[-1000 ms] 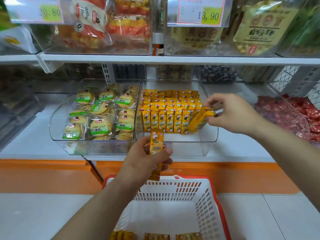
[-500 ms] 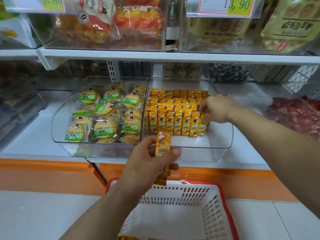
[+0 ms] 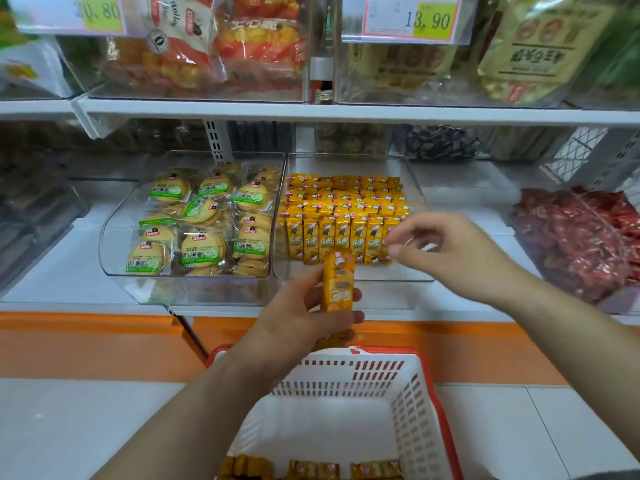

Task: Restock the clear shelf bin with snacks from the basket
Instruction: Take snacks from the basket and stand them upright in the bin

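Observation:
My left hand grips a yellow snack pack upright, above the basket and in front of the clear shelf bin. That bin holds several rows of the same yellow snack packs, standing upright. Just right of the front row hovers my right hand, holding nothing, its fingers loosely bent. The white basket with a red rim stands on the floor below, with a few yellow packs lying at its bottom.
A second clear bin of round biscuit packs stands left of the yellow one. Red wrapped sweets fill a bin at the right. An upper shelf with bagged snacks and price tags overhangs the bins.
My right hand set its yellow pack into the front row, let go and drew back to the right. The left hand has kept hold of its pack.

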Tool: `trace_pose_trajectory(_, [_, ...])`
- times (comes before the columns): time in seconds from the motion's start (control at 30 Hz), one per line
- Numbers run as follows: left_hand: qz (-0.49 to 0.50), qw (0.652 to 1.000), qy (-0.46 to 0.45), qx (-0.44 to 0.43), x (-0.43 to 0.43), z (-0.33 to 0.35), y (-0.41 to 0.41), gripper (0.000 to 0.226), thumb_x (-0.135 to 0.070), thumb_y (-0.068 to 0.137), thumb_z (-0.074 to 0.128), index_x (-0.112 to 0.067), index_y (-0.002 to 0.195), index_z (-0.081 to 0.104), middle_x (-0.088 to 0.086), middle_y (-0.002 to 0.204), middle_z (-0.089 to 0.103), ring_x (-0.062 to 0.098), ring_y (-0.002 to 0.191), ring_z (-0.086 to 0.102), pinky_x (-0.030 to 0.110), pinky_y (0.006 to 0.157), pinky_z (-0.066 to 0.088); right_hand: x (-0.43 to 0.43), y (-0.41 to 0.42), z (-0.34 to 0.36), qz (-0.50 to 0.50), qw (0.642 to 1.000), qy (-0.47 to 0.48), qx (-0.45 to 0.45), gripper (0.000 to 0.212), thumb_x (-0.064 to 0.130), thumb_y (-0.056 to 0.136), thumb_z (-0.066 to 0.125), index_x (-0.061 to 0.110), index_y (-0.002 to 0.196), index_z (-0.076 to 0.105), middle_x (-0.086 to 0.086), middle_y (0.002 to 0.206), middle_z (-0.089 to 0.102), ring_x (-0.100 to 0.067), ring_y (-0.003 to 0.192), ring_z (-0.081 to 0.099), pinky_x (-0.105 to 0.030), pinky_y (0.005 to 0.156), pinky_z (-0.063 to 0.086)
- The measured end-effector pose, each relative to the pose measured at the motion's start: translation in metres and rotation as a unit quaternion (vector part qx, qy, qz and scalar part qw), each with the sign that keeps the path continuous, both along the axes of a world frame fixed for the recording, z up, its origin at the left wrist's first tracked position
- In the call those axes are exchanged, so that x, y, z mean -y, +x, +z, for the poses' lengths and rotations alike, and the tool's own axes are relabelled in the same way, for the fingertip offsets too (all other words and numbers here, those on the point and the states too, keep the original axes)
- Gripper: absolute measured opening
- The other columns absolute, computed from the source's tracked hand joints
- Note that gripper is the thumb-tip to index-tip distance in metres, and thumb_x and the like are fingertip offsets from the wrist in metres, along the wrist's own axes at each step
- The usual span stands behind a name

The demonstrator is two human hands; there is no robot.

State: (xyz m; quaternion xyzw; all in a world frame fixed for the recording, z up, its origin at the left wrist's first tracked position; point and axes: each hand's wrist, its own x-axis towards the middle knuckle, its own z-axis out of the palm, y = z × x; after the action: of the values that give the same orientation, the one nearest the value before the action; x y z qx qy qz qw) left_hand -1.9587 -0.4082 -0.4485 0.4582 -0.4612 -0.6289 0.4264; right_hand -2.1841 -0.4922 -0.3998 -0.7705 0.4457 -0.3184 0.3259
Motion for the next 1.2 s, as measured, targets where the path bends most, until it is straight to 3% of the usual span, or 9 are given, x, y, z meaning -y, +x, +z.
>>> trace_pose_trajectory(0.17, [-0.028, 0.999, -0.006, 0.028, -0.006, 0.001, -0.015, 0.038, -0.021, 0.079, 0.080, -0.038, 0.113, 0.076, -0.004, 0.114, 0.075, 0.032, 0.104, 0.075, 0.046, 0.093, 0.061, -0.030, 0.010, -0.018, 0.066, 0.994, 0.076, 0.038, 0.037, 0.027, 0.093, 0.068, 0.041, 0.126, 0.061, 0.020, 0.115, 0.062, -0.014, 0.088, 0.068, -0.026, 0.074, 0.053])
trace_pose_trajectory(0.27, [0.045, 0.997, -0.032, 0.048, -0.008, 0.000, -0.023, 0.035, -0.018, 0.083, 0.083, -0.034, 0.113, 0.076, 0.003, 0.112, 0.075, 0.029, 0.095, 0.077, 0.040, 0.084, 0.064, -0.029, 0.008, -0.020, 0.053, 0.991, 0.091, 0.079, 0.027, 0.022, 0.090, 0.072, 0.037, 0.111, 0.065, 0.017, 0.100, 0.064, -0.030, 0.081, 0.068, -0.041, 0.070, 0.055])
trace_pose_trajectory(0.37, [0.165, 0.983, -0.059, 0.050, -0.007, -0.001, -0.023, 0.029, -0.018, 0.082, 0.084, -0.033, 0.105, 0.074, 0.003, 0.097, 0.078, 0.022, 0.089, 0.076, 0.032, 0.079, 0.061, -0.024, -0.004, -0.020, 0.054, 0.995, 0.079, 0.015, 0.022, 0.039, 0.077, 0.081, 0.034, 0.089, 0.063, 0.012, 0.087, 0.067, -0.010, 0.074, 0.065, -0.029, 0.067, 0.050])
trace_pose_trajectory(0.43, [0.177, 0.980, -0.072, 0.055, -0.007, 0.002, -0.025, 0.030, -0.024, 0.079, 0.085, -0.031, 0.106, 0.073, 0.002, 0.097, 0.078, 0.019, 0.093, 0.075, 0.036, 0.082, 0.060, -0.027, -0.005, -0.019, 0.126, 0.985, 0.108, -0.040, 0.026, 0.052, 0.070, 0.080, 0.035, 0.083, 0.066, 0.014, 0.084, 0.071, -0.001, 0.075, 0.066, -0.017, 0.067, 0.048])
trace_pose_trajectory(0.53, [0.187, 0.980, -0.058, 0.040, -0.009, 0.005, -0.032, 0.048, -0.025, 0.081, 0.085, -0.017, 0.125, 0.068, 0.008, 0.115, 0.074, 0.027, 0.105, 0.074, 0.051, 0.090, 0.061, -0.027, -0.002, -0.020, 0.125, 0.989, 0.068, -0.039, 0.027, 0.059, 0.075, 0.070, 0.033, 0.085, 0.070, 0.011, 0.087, 0.072, -0.006, 0.080, 0.069, -0.027, 0.074, 0.055])
trace_pose_trajectory(0.8, [0.136, 0.964, -0.145, 0.174, 0.001, 0.021, -0.051, 0.032, -0.018, 0.087, 0.078, -0.035, 0.113, 0.071, -0.015, 0.100, 0.078, 0.004, 0.093, 0.074, 0.021, 0.077, 0.061, -0.016, -0.004, -0.014, 0.104, 0.985, 0.085, 0.112, 0.022, 0.031, 0.090, 0.072, 0.046, 0.102, 0.063, 0.009, 0.095, 0.066, -0.016, 0.081, 0.073, -0.030, 0.065, 0.059])
trace_pose_trajectory(1.0, [0.116, 0.953, -0.192, 0.203, 0.061, 0.031, -0.059, 0.025, -0.024, 0.090, 0.075, -0.028, 0.113, 0.065, -0.004, 0.093, 0.076, 0.002, 0.085, 0.072, 0.018, 0.074, 0.059, 0.014, -0.038, -0.002, -0.052, 0.983, 0.040, 0.169, 0.024, 0.021, 0.078, 0.084, 0.025, 0.098, 0.071, -0.005, 0.098, 0.071, -0.025, 0.070, 0.074, -0.034, 0.063, 0.062])
trace_pose_trajectory(1.07, [0.106, 0.920, -0.216, 0.310, 0.094, 0.023, -0.057, 0.029, -0.025, 0.091, 0.076, -0.026, 0.118, 0.065, -0.011, 0.098, 0.070, 0.001, 0.087, 0.067, 0.023, 0.078, 0.058, 0.032, -0.046, 0.001, -0.111, 0.989, -0.031, 0.090, 0.024, 0.027, 0.075, 0.086, 0.032, 0.090, 0.068, 0.002, 0.094, 0.071, -0.016, 0.070, 0.072, -0.029, 0.065, 0.058])
trace_pose_trajectory(1.2, [0.008, 0.739, -0.310, 0.597, 0.161, 0.005, -0.054, 0.066, -0.043, 0.083, 0.081, -0.033, 0.142, 0.052, -0.007, 0.135, 0.058, 0.016, 0.125, 0.050, 0.034, 0.100, 0.044, 0.071, -0.042, 0.003, -0.129, 0.974, -0.112, -0.147, 0.025, 0.044, 0.074, 0.082, 0.037, 0.079, 0.059, 0.014, 0.086, 0.069, -0.007, 0.073, 0.063, -0.027, 0.066, 0.046])
